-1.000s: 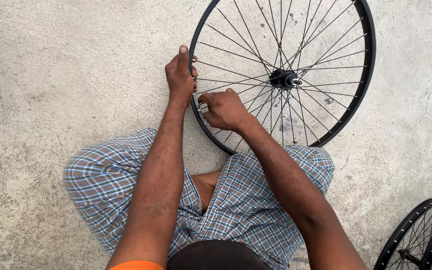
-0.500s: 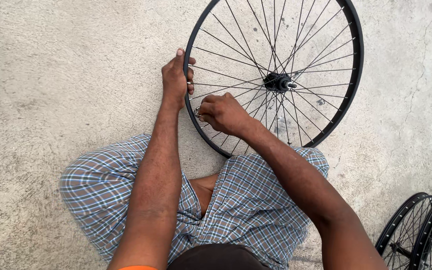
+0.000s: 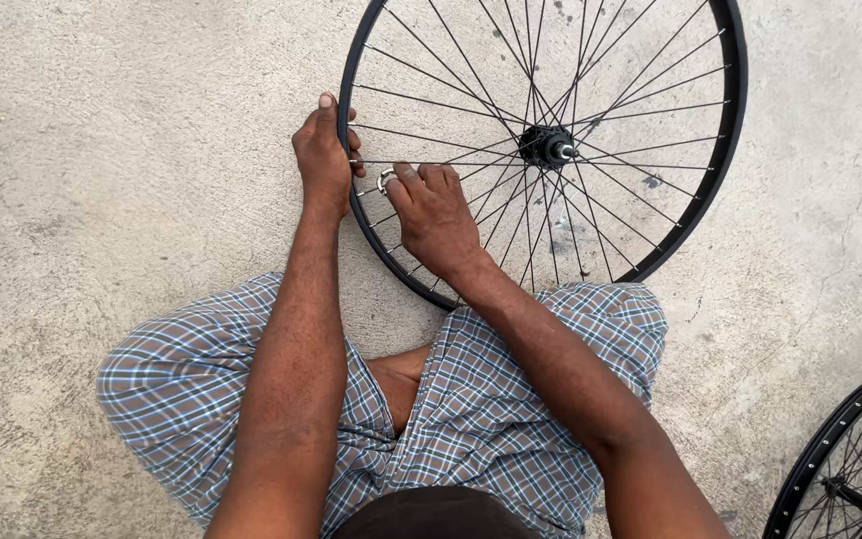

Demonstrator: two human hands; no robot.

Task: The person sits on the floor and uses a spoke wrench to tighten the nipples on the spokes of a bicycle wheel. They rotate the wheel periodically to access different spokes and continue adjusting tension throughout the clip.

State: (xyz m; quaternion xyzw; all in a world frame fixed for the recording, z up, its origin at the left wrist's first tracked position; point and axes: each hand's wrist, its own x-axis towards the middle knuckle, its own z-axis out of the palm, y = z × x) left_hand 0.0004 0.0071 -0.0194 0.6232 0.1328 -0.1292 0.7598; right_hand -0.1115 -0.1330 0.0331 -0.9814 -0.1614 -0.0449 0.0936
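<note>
A black bicycle wheel (image 3: 736, 110) with thin spokes and a dark hub (image 3: 547, 146) lies on the concrete in front of my knees. My left hand (image 3: 323, 157) grips the rim at its left side, thumb pointing up along the outside. My right hand (image 3: 436, 215) rests inside the rim on the spokes, fingers closed on a small silver ring-shaped tool (image 3: 386, 181) set against a spoke close to the rim. My legs in blue checked shorts (image 3: 202, 369) frame the near edge of the wheel.
Rough grey concrete floor (image 3: 112, 150) surrounds me. At the lower right corner parts of two more black spoked wheels (image 3: 850, 459) show.
My right hand has shifted left along the spokes toward the rim and my left hand. The wheel sits a little lower and more central in view.
</note>
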